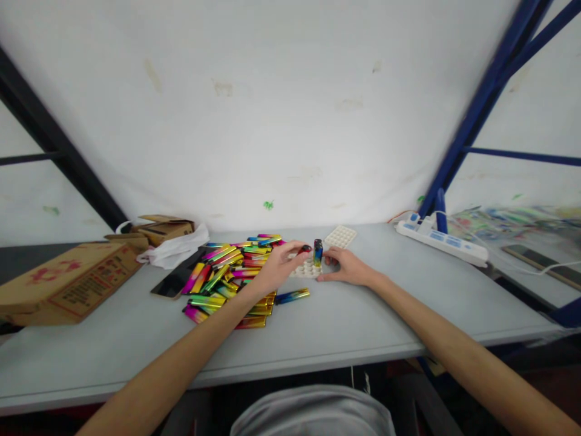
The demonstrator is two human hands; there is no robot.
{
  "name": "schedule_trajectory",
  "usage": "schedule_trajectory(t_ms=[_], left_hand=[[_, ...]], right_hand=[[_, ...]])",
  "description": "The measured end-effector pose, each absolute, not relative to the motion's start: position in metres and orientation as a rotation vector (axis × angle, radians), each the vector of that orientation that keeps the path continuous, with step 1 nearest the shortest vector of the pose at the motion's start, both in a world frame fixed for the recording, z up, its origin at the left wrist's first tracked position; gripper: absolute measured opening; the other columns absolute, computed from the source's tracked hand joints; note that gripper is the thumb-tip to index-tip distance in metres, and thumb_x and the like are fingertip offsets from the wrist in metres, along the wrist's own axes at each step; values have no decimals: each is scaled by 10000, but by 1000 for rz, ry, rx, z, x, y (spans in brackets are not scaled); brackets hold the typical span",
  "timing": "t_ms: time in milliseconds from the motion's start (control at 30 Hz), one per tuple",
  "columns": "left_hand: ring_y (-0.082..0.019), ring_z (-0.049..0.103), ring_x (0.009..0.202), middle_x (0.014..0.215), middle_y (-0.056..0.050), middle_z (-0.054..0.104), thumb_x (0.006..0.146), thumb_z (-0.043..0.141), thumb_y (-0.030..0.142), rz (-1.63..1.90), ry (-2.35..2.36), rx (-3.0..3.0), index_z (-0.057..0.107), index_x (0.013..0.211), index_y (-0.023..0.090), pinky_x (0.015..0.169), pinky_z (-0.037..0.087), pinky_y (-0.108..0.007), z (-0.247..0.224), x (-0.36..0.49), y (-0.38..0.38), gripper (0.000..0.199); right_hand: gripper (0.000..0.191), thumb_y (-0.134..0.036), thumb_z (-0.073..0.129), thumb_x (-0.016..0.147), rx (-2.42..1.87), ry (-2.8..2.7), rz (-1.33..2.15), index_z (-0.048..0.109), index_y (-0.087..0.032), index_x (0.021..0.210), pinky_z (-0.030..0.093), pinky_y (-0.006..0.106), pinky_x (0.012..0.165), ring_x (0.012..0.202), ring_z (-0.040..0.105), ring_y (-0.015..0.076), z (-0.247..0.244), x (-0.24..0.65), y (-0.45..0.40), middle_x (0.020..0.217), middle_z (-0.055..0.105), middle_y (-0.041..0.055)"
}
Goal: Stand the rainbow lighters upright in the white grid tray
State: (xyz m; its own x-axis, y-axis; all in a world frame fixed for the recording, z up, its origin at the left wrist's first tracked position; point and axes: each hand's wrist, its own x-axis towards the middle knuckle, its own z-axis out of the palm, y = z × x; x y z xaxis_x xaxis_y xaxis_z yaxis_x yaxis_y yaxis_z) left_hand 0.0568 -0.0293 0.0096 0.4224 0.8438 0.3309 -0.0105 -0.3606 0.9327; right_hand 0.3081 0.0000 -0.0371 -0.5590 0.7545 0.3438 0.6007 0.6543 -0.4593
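Note:
Colourful metallic lighters (220, 260) lie in a loose pile left of the middle of the table. My left hand (284, 264) reaches over the pile's right side, its fingers pinching a dark red lighter (305, 249) above a white tray with round holes (306, 270). Blue-and-gold lighters (318, 254) stand upright in the tray's right part; how many I cannot tell. At the tray's right edge, my right hand (345, 266) has its fingers curled and its thumb at the near corner, steadying the tray. One blue-and-gold lighter (293, 295) lies flat in front of the tray.
A second white holed tray (341, 236) lies behind, near the wall. To the left are a cardboard box (68, 281), a smaller open box (166, 230), a white plastic bag (177, 251) and a dark phone-like slab (175, 280). A power strip (442, 242) lies at the right by blue posts.

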Motion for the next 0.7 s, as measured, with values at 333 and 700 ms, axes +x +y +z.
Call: schedule_trajectory(t_ms=[333,700], left_hand=[[-263,699,956,1034,-113,765,807,781,408,1085,818,1884,803,1000,188,873,569,-374,-7,61,-20,293],[-265,728,896,1024,-71,800,921,654,367,987,884,2285,794,1022,235,843,521,-337,3,72,-20,218]], right_hand=[[609,-636,780,776,-1035,-2379,375,707,-168,1159,416,290,703,780,556,195,-35,302,-1,882,614,44],[609,-621,780,785,-1013,-2385,387,691,-168,1182,415,292,712,788,558,196,-36,301,1,881,607,38]])
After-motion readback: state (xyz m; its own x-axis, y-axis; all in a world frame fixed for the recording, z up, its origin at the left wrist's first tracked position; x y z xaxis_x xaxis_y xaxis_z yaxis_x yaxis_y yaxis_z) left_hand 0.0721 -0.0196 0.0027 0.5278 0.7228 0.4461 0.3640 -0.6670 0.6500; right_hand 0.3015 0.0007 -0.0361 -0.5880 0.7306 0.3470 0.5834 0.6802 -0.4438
